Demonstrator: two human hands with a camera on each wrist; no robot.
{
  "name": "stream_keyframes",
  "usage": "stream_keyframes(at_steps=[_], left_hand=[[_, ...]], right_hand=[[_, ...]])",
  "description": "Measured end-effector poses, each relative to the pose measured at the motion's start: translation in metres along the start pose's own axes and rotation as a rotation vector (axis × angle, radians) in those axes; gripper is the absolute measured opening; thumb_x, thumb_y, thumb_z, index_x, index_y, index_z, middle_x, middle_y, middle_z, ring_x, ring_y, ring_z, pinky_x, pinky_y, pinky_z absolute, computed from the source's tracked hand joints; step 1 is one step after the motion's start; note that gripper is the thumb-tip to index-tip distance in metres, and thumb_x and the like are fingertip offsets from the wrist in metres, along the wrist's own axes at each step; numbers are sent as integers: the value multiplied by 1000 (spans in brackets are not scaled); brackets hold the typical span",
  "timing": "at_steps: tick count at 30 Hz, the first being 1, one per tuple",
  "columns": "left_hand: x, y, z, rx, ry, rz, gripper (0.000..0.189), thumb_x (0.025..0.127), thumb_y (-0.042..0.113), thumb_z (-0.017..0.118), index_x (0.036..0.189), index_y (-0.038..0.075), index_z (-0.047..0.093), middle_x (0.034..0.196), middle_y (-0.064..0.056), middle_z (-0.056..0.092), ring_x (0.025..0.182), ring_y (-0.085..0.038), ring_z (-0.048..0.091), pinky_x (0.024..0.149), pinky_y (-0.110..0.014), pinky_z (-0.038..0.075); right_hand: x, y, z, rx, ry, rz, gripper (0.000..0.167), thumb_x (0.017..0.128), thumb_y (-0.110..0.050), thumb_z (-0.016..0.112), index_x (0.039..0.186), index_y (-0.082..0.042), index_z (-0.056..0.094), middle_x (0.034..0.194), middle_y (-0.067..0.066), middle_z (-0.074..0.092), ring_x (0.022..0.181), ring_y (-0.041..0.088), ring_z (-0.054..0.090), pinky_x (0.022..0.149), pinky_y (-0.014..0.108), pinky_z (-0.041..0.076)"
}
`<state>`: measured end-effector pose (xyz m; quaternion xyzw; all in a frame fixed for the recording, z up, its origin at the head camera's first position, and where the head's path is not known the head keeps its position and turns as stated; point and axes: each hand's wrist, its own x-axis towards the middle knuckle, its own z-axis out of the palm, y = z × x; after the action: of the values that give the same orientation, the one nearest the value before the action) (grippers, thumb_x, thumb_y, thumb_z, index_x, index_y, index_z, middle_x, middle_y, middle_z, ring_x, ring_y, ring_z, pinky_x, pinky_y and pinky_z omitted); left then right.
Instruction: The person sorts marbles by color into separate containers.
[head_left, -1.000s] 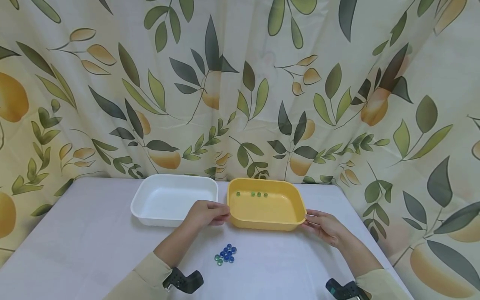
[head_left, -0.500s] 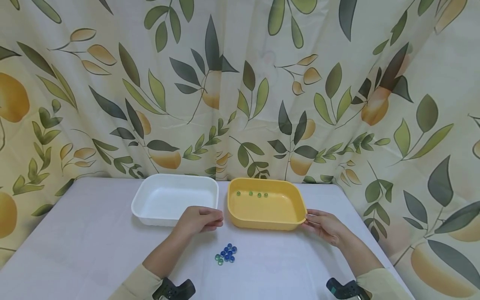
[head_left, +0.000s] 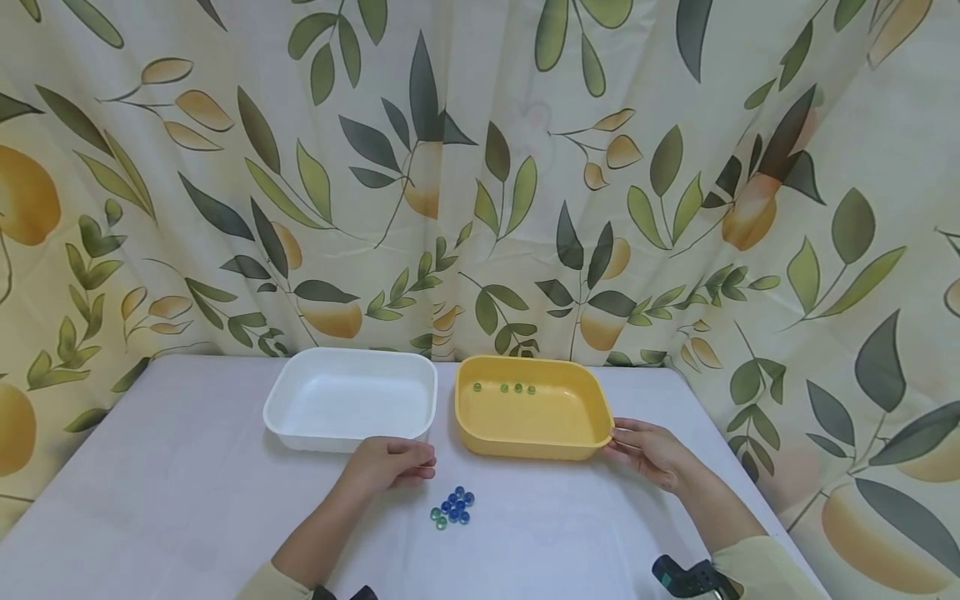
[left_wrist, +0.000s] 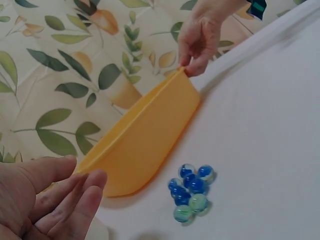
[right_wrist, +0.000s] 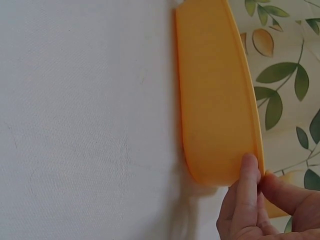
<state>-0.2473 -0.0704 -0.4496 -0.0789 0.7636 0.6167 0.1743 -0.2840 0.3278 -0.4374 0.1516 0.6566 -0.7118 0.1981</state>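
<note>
My right hand (head_left: 651, 452) pinches the right rim of the yellow tray (head_left: 536, 446) between thumb and fingers, as the right wrist view shows close up. Several green marbles (head_left: 518, 388) lie in a row toward the back of that tray. My left hand (head_left: 390, 463) is off the tray, in front of the white tray (head_left: 330, 442), its fingers loosely bent with nothing between them. Just to its right on the table is a cluster of blue marbles (head_left: 453, 506) with a pair of green marbles (left_wrist: 191, 209) at its near side.
Both trays stand side by side at the back of the white-covered table (head_left: 187, 483). A leaf-and-fruit patterned curtain (head_left: 480, 167) hangs right behind them. A black wrist device (head_left: 693, 577) sits on the right sleeve.
My left hand has let go of the yellow tray's left side and drawn back toward the near left. The right hand stays on the rim; a green marble in the tray shifted slightly.
</note>
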Motion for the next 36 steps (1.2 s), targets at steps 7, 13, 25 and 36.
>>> stream_keyframes(at_steps=[7, 13, 25, 36], left_hand=[[-5, -23, 0, 23, -31, 65, 26, 92, 18, 70, 108, -3, 72, 93, -9, 75, 78, -16, 73, 76, -28, 61], [-12, -34, 2, 12, -58, 82, 26, 92, 16, 68, 108, -4, 72, 95, -10, 75, 77, -15, 72, 73, -28, 61], [-21, -46, 11, 69, 10, 76, 23, 88, 20, 74, 102, 1, 74, 84, -3, 74, 71, -10, 70, 66, -24, 60], [-19, -51, 18, 150, 8, 108, 19, 85, 17, 76, 99, 5, 75, 83, -1, 73, 72, -11, 69, 65, -25, 60]], right_hand=[[0, 0, -1, -6, 2, -7, 67, 99, -2, 55, 151, 10, 15, 107, 11, 63, 88, 14, 68, 95, 33, 55], [0, 0, 0, -8, 8, 0, 67, 99, -3, 55, 152, 10, 15, 105, 10, 63, 88, 14, 68, 94, 32, 55], [0, 1, 1, -10, 31, -3, 65, 99, -3, 56, 151, 10, 17, 106, 11, 63, 88, 15, 68, 91, 31, 57], [-1, 1, 2, -11, 11, -16, 63, 99, -1, 54, 149, 12, 18, 104, 10, 64, 87, 14, 68, 88, 29, 58]])
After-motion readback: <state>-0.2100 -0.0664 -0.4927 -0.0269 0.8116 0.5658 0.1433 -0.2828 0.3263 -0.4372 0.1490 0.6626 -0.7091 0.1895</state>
